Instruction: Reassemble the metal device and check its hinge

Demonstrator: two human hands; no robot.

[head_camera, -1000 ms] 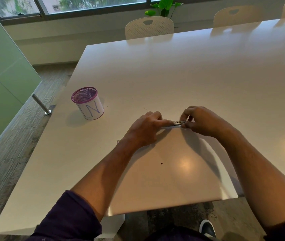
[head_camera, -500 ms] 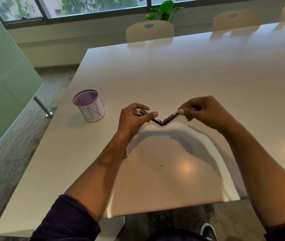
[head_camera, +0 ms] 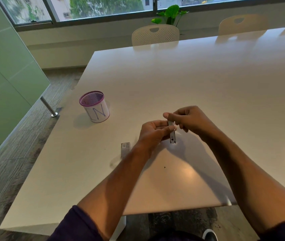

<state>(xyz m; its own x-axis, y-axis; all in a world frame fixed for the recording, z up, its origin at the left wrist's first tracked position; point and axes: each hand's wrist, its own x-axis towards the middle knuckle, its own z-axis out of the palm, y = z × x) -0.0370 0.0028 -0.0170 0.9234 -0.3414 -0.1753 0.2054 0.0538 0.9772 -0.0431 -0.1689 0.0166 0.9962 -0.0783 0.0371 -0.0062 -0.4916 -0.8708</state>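
Now the folding metal tool (head_camera: 172, 132), splayed in a V half a second ago, is closed and upright above the surface (head_camera: 207, 80), pinched between left hand (head_camera: 153, 133) and right hand (head_camera: 191, 119); folding looks done.

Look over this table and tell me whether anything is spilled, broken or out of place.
Nothing stands out. The purple-rimmed cup stands upright on the table, a small grey box lies flat by the left forearm, and both hands, left hand and right hand, hold a slim metal tool above the tabletop. No spill shows.
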